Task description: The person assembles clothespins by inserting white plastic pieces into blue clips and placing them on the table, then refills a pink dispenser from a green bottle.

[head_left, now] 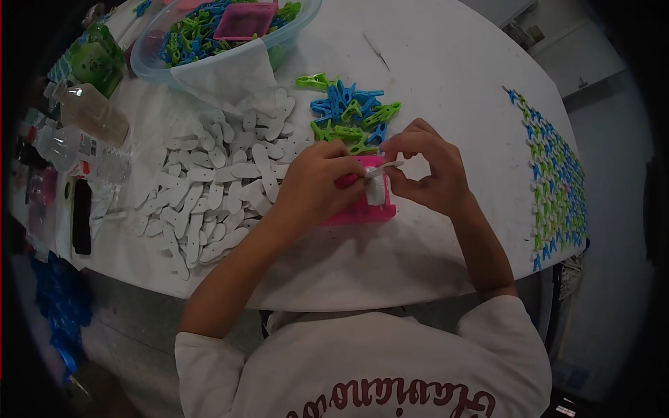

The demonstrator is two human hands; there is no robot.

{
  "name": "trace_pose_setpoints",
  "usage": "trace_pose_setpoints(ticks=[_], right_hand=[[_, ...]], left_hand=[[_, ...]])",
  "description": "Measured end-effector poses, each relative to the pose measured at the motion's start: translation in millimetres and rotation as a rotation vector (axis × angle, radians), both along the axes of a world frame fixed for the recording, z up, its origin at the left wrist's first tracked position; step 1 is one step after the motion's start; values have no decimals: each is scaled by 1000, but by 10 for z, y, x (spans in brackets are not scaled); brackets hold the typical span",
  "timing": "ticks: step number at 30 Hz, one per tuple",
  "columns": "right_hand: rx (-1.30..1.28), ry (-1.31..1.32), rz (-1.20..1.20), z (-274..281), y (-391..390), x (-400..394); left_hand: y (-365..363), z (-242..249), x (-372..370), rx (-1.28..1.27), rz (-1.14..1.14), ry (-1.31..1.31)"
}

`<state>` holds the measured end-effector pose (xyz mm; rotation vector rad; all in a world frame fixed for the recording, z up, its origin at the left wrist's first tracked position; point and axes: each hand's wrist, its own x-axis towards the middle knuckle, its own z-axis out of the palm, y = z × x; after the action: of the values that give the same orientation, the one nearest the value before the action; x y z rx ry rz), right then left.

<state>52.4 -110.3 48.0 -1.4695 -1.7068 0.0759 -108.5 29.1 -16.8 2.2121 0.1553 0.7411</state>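
Note:
Above a pink basket [359, 213] near the table's front edge, my two hands are close together. My left hand [322, 178] is closed around a small red tool [346, 180], whose tip points toward a thin white piece. My right hand [433, 171] pinches the right end of that white piece [390, 165] between thumb and finger. Something whitish lies in the basket under the fingers. Just behind the basket is a pile of blue and green clips [346, 111]. Left of my left hand, many flat white pieces [209, 182] lie heaped.
A clear blue tub [150, 68] of clips, holding a pink tray [245, 21], stands at the back left. Plastic bottles [94, 111] line the left edge. A thin metal tool [376, 51] lies at the back. Rows of blue and green clips [554, 181] lie at the right edge.

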Motion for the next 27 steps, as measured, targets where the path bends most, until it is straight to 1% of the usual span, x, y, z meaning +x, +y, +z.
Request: trace_pose_setpoints(ticks=[3, 6, 8, 12, 14, 18, 20, 24, 26, 27], right_hand=[[-15, 17, 34, -10, 101, -62], [20, -53, 60, -13, 157, -84], [6, -62, 60, -24, 170, -108], [-36, -42, 56, -77, 171, -145], [-15, -61, 71, -121, 175, -155], [-41, -63, 77, -133, 173, -179], [-47, -47, 58, -141, 179, -189], [-75, -97, 68, -183, 153, -156], [6, -155, 11, -133, 142, -179], [5, -155, 12, -110, 116, -159]], left_hand=[[31, -26, -28, -10, 8, -7], [47, -43, -17, -3, -37, -57], [38, -41, -7, -126, -35, -88], [43, -44, -19, -124, -31, -82], [45, -48, -24, -41, -25, -73], [66, -19, -44, -78, -50, -36], [85, 39, -75, -272, -80, 14], [97, -3, -65, -271, -98, -10], [79, -19, -51, -206, -80, -89], [78, -22, -53, -208, -80, -89]])
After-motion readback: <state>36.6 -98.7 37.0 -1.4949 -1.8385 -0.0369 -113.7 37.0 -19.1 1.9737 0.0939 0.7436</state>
